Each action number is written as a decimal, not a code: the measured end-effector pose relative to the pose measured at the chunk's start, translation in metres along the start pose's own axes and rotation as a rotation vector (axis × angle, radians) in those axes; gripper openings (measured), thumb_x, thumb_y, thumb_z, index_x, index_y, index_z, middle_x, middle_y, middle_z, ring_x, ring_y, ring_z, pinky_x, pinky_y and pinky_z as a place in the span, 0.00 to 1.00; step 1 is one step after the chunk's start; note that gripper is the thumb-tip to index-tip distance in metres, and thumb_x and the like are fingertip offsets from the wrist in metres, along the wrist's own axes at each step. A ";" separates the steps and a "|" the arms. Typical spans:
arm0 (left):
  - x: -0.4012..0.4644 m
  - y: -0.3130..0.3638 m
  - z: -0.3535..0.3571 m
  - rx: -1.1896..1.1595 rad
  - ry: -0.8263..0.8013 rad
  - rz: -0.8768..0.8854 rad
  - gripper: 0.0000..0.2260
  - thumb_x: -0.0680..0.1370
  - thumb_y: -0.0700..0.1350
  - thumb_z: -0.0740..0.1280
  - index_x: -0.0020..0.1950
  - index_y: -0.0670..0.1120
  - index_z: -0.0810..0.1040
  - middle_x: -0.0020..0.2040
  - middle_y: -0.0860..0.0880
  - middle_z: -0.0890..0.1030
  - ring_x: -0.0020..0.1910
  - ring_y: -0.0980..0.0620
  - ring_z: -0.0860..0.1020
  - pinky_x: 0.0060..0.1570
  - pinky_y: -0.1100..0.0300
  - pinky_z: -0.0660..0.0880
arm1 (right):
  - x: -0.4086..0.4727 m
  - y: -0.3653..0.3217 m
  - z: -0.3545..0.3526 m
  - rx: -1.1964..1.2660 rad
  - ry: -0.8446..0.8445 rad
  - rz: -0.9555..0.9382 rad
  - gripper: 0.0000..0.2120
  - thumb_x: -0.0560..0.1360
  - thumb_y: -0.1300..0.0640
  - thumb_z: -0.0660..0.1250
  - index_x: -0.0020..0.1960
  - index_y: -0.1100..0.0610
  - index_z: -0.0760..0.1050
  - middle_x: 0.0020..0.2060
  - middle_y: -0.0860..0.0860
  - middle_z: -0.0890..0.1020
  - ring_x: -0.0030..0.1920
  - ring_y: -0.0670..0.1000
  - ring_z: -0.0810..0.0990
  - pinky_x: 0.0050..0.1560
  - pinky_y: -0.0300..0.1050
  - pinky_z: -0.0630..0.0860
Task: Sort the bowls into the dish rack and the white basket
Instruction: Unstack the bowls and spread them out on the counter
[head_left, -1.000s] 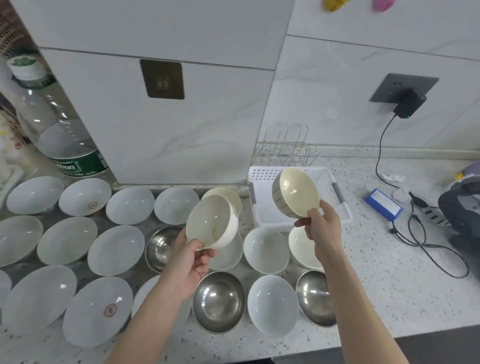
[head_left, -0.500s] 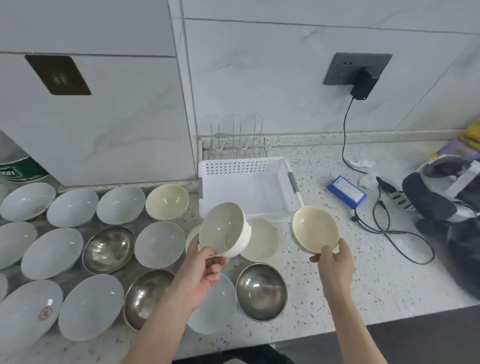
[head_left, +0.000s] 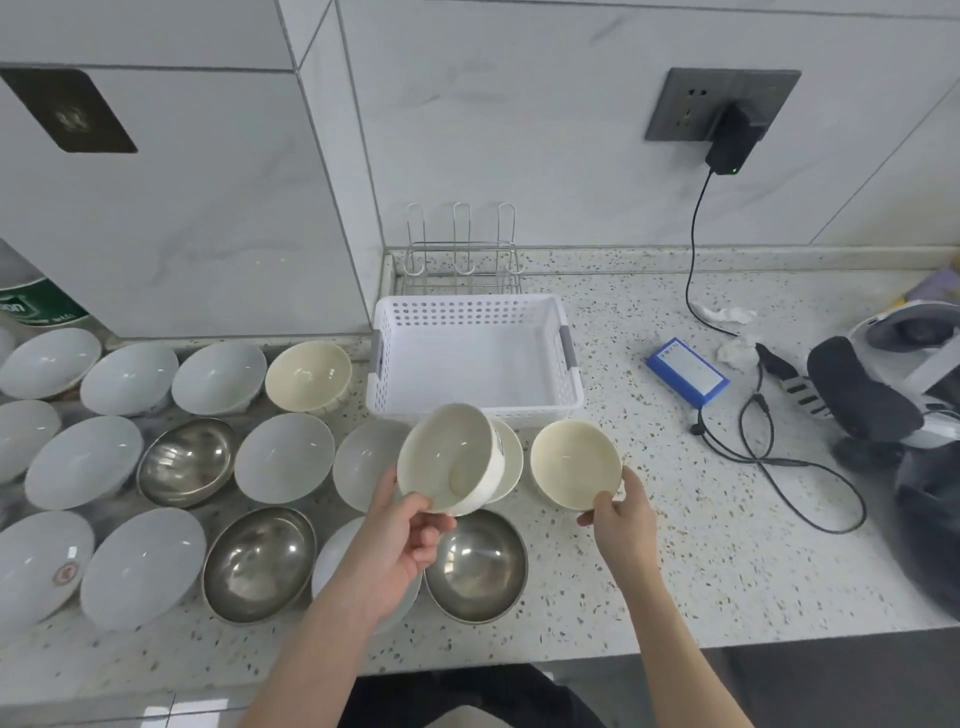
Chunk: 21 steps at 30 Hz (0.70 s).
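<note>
Rows of white and steel bowls (head_left: 283, 457) covered the desk (head_left: 675, 545) at nine o'clock. The left hand (head_left: 400, 540) had its grip curled on a tilted white bowl (head_left: 449, 457). At twelve o'clock sat the white basket (head_left: 475, 358), with the dish rack (head_left: 460, 260) behind it. The right hand (head_left: 621, 517) pinched the rim of a cream bowl (head_left: 574, 462) at three o'clock of the first.

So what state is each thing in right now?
Left hand: holds a white bowl, tilted.
Right hand: holds a cream bowl by its rim.
White basket: empty.
Dish rack: empty.
Charger: plugged in, green light on.
</note>
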<state>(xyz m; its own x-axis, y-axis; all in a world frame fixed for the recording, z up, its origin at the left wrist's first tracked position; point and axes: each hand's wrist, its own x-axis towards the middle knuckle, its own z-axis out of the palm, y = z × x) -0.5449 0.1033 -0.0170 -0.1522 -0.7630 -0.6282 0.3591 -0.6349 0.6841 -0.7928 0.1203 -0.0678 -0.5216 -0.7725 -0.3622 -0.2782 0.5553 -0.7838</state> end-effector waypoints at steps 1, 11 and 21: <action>0.000 -0.002 0.000 -0.003 0.000 0.004 0.19 0.78 0.32 0.57 0.62 0.52 0.73 0.31 0.42 0.79 0.24 0.56 0.72 0.19 0.66 0.64 | 0.001 0.001 0.000 0.006 -0.013 -0.010 0.24 0.79 0.61 0.56 0.75 0.53 0.62 0.31 0.51 0.83 0.38 0.49 0.81 0.30 0.41 0.70; -0.006 -0.014 0.014 0.108 -0.020 0.005 0.23 0.79 0.32 0.57 0.67 0.55 0.71 0.33 0.41 0.80 0.24 0.55 0.71 0.20 0.65 0.64 | 0.006 0.003 -0.003 0.141 -0.087 0.045 0.26 0.80 0.46 0.60 0.75 0.52 0.61 0.31 0.48 0.85 0.41 0.50 0.82 0.36 0.43 0.73; -0.018 -0.034 0.064 0.573 -0.185 -0.035 0.29 0.78 0.34 0.58 0.64 0.69 0.66 0.31 0.42 0.82 0.23 0.54 0.71 0.22 0.64 0.64 | -0.026 0.020 -0.052 0.540 -0.306 0.198 0.24 0.79 0.37 0.54 0.59 0.52 0.78 0.29 0.57 0.81 0.21 0.46 0.61 0.29 0.41 0.62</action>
<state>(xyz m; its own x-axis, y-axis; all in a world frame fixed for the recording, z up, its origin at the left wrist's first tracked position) -0.6131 0.1304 -0.0055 -0.3307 -0.7166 -0.6141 -0.1940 -0.5852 0.7873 -0.8272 0.1671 -0.0476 -0.2460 -0.7687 -0.5904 0.2855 0.5247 -0.8020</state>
